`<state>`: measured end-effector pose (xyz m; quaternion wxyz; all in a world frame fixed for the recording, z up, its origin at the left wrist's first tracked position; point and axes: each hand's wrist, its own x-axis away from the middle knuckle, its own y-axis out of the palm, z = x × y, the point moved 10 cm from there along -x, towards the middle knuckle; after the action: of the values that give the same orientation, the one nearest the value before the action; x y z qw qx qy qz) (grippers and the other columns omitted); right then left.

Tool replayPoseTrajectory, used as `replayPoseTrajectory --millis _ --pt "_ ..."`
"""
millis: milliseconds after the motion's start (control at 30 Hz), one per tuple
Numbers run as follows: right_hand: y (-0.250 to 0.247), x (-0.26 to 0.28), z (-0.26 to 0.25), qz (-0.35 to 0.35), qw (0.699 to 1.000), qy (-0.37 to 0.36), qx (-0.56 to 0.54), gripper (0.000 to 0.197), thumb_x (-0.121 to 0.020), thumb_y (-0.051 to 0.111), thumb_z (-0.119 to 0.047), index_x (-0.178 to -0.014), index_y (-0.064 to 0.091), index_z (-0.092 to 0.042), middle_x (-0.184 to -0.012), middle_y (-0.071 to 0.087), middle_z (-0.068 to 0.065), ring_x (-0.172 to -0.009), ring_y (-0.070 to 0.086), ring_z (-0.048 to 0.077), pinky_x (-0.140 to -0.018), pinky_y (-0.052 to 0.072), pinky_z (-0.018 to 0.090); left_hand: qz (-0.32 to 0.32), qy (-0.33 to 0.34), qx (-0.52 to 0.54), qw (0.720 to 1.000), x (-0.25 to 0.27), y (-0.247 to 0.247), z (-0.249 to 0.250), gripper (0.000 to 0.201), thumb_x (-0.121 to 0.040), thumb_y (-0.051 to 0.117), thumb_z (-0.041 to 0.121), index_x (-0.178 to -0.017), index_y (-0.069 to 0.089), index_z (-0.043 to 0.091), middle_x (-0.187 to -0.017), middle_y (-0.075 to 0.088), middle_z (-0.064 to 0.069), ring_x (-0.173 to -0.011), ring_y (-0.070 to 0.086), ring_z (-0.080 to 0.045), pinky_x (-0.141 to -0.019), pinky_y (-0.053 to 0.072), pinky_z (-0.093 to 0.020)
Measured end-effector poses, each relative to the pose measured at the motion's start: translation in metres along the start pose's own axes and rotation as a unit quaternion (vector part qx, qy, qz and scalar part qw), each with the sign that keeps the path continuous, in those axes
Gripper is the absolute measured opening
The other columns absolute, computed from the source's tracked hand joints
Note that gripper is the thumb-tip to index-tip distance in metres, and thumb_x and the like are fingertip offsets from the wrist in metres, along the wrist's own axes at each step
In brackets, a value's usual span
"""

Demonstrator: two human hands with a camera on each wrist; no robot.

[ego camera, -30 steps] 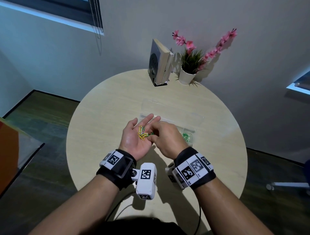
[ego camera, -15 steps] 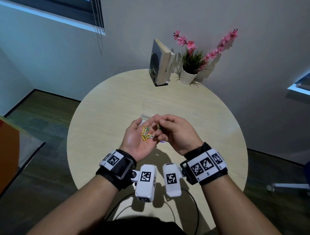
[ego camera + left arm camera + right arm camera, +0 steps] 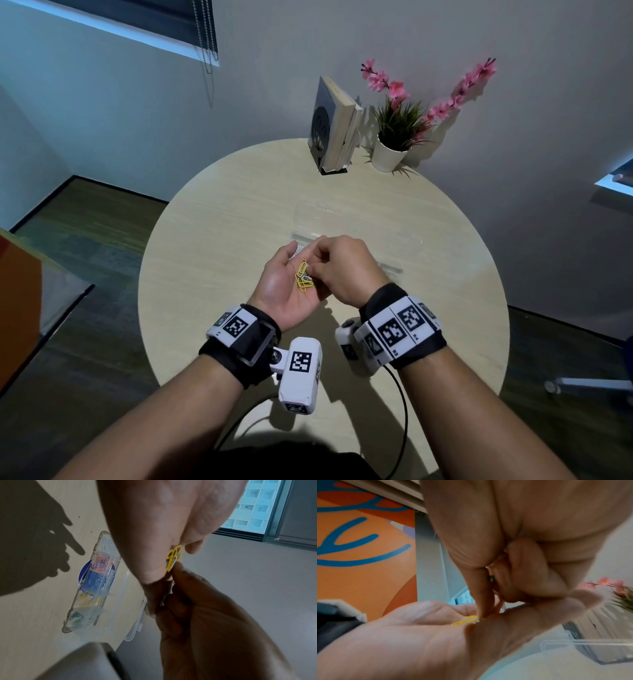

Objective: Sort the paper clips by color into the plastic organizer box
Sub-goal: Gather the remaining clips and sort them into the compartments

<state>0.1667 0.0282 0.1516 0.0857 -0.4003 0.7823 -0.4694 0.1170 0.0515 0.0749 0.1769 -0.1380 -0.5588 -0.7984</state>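
Note:
My left hand [image 3: 282, 286] lies palm up over the round table, carrying a small pile of paper clips [image 3: 303, 280], mostly yellow with a little green. My right hand [image 3: 346, 269] hovers over it with curled fingers, thumb and forefinger pinching a clip at the pile's [image 3: 465, 620] edge. A green speck [image 3: 491, 578] shows deeper between the right thumb and fingers. The clear organizer box [image 3: 92, 585] sits on the table below the hands, holding white, pink, blue, yellow and green clips in separate compartments. In the head view my hands hide most of it, leaving its open lid [image 3: 342, 219] visible.
A standing book [image 3: 334, 126] and a potted plant with pink flowers [image 3: 394, 137] are at the table's far edge. Bare tabletop [image 3: 219, 240] lies left of the hands. A black cable [image 3: 404, 411] hangs by the near edge.
Both hands have drifted slightly farther from me over the box. My right fingertips went from the left hand's fingertips back down onto the pile in the palm.

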Motion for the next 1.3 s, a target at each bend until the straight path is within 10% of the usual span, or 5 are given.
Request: replayPoseTrajectory --millis 267,567,767,1100,1300 --pt "0.005 -0.003 0.006 -0.026 1.0 0.001 -0.006 0.007 -0.079 0.071 -0.02 -0.076 0.065 -0.019 -0.078 0.065 0.001 -0.072 0.06 0.016 -0.064 0.047 0.026 0.017 -0.004 -0.01 1.0 -0.007 -0.006 -0.005 0.055 -0.1 0.023 0.037 -0.143 0.041 0.009 -0.138 0.046 -0.012 -0.11 0.052 -0.026 -0.094 0.039 -0.036" --pt "-0.007 -0.001 0.014 -0.043 0.983 -0.004 -0.177 0.018 -0.08 0.068 -0.006 -0.068 0.057 -0.015 -0.075 0.07 0.003 -0.064 0.065 0.017 -0.059 0.055 0.022 -0.03 -0.014 0.006 0.999 -0.004 0.009 -0.005 0.046 -0.093 0.03 0.026 -0.118 0.058 0.0 -0.097 0.068 -0.016 -0.088 0.067 -0.025 -0.078 0.058 -0.038" --pt "-0.034 -0.008 0.072 0.014 0.921 0.07 -0.382 0.027 -0.083 0.053 0.01 -0.066 0.048 -0.011 -0.051 0.042 0.0 -0.038 0.036 0.01 -0.04 0.025 0.016 0.013 -0.018 0.016 1.0 -0.012 -0.006 -0.005 0.044 -0.098 0.031 0.026 -0.122 0.056 0.0 -0.118 0.064 -0.026 -0.108 0.063 -0.04 -0.094 0.048 -0.05" --pt "-0.03 -0.046 0.211 0.04 0.967 0.247 -0.049 0.012 -0.084 0.058 -0.007 -0.072 0.059 -0.009 -0.073 0.067 0.012 -0.065 0.065 0.027 -0.071 0.059 0.04 0.011 -0.012 0.044 0.999 -0.027 -0.015 -0.003 0.048 -0.096 0.034 0.026 -0.11 0.069 -0.003 -0.127 0.058 -0.027 -0.12 0.053 -0.044 -0.099 0.041 -0.055" --pt "-0.025 -0.053 0.228 0.056 0.963 0.262 -0.008 0.02 -0.088 0.052 -0.008 -0.074 0.064 -0.016 -0.096 0.071 0.013 -0.088 0.067 0.032 -0.075 0.053 0.03 0.018 -0.013 0.042 0.999 -0.028 -0.016 -0.002 0.048 -0.094 0.035 0.028 -0.108 0.07 -0.002 -0.129 0.057 -0.027 -0.122 0.053 -0.044 -0.101 0.041 -0.054"
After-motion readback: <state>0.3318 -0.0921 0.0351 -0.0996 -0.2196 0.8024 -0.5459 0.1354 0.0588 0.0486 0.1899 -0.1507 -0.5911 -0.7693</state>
